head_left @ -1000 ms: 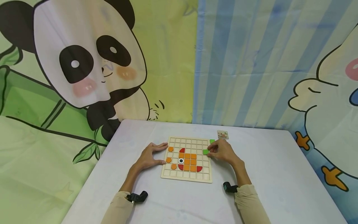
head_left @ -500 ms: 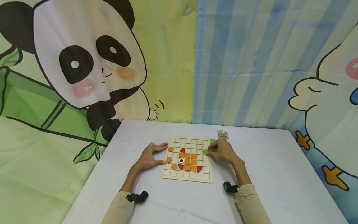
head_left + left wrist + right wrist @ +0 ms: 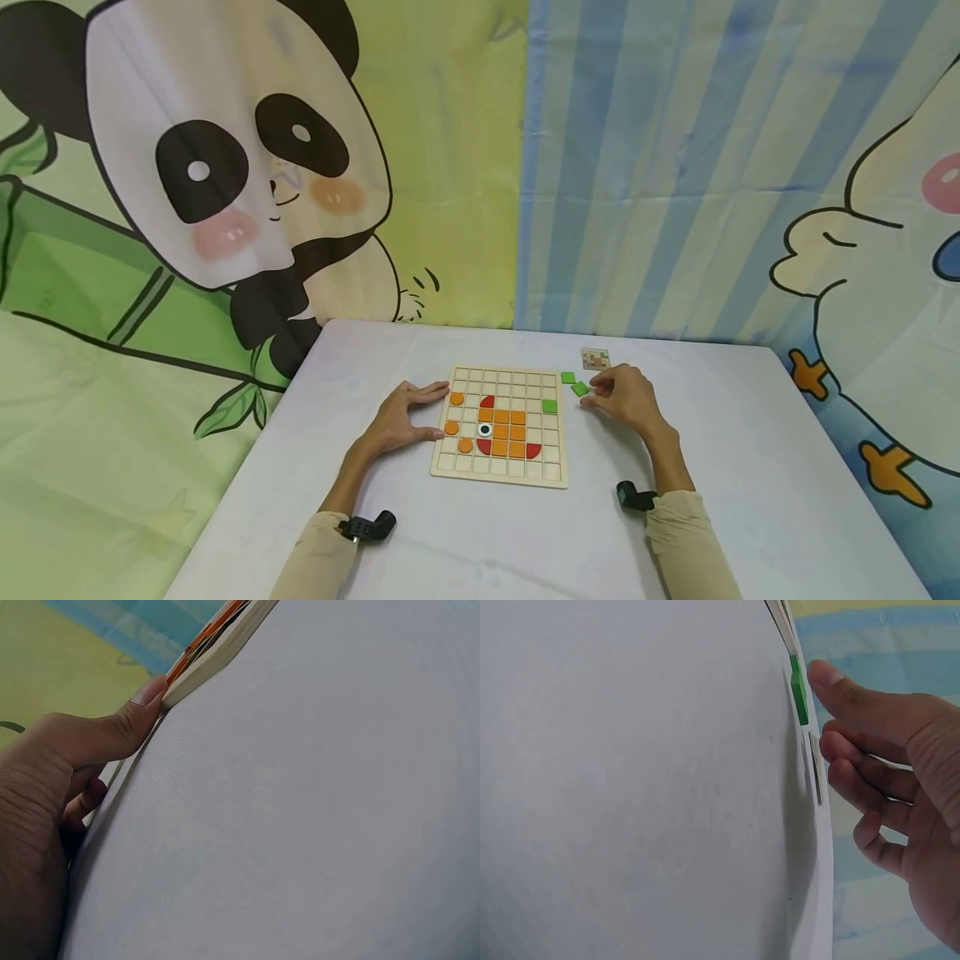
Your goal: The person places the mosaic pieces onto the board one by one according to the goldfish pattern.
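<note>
A square wooden grid board (image 3: 498,472) lies on the table with orange squares (image 3: 517,432), red quarter-rounds (image 3: 533,451), orange rounds (image 3: 457,399) and a white eye piece (image 3: 485,430) on it. One green square tile (image 3: 550,407) sits in a cell near the board's right edge. My left hand (image 3: 395,420) rests its thumb and fingertips against the board's left edge. Off the board's upper right corner lie two more green tiles, a straight one (image 3: 568,377) and a tilted one (image 3: 581,388). My right hand (image 3: 624,397) is beside the tilted tile, thumb and forefinger apart, holding nothing visible.
A small patterned card (image 3: 596,359) lies behind the right hand on the white table (image 3: 480,542). Behind the table hang printed cloths, one with a panda (image 3: 225,150). Each wrist wears a black camera.
My right hand has left the green tile in the board cell and moved right, off the board. The tilted green tile beside it now shows. The left hand stays put.
</note>
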The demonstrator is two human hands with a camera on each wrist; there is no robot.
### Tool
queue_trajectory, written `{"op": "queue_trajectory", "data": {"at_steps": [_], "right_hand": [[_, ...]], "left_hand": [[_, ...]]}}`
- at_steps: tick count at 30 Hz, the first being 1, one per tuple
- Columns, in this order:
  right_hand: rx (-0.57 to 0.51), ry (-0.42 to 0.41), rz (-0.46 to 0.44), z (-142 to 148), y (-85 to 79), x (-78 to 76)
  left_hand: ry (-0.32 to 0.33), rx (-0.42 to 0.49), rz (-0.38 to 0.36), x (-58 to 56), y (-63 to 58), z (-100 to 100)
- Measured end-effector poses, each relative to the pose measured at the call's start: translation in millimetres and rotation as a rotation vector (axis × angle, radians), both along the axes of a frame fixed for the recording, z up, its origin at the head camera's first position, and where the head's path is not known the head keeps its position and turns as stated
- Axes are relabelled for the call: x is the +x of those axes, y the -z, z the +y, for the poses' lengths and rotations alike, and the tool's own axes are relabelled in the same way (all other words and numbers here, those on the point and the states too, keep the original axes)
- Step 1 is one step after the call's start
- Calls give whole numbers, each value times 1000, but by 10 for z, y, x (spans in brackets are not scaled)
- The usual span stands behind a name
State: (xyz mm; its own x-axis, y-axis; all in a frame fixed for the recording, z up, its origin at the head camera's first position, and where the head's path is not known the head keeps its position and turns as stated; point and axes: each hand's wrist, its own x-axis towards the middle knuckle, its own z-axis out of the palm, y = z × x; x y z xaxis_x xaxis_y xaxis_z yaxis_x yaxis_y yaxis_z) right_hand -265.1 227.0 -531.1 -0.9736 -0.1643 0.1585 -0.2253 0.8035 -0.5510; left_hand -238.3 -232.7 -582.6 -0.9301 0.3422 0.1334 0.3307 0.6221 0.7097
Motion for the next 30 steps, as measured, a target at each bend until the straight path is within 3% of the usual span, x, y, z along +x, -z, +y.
{"op": "queue_trajectory", "data": {"at_steps": [16, 24, 30], "right_hand": [[79, 21, -5, -71, 39, -97], [18, 7, -41, -69, 31, -74], [-54, -74, -8, -86, 40, -67]], "left_hand": [[6, 2, 10, -13, 17, 7], [3, -1, 2, -5, 17, 13], [0, 3, 11, -7, 20, 1]]}}
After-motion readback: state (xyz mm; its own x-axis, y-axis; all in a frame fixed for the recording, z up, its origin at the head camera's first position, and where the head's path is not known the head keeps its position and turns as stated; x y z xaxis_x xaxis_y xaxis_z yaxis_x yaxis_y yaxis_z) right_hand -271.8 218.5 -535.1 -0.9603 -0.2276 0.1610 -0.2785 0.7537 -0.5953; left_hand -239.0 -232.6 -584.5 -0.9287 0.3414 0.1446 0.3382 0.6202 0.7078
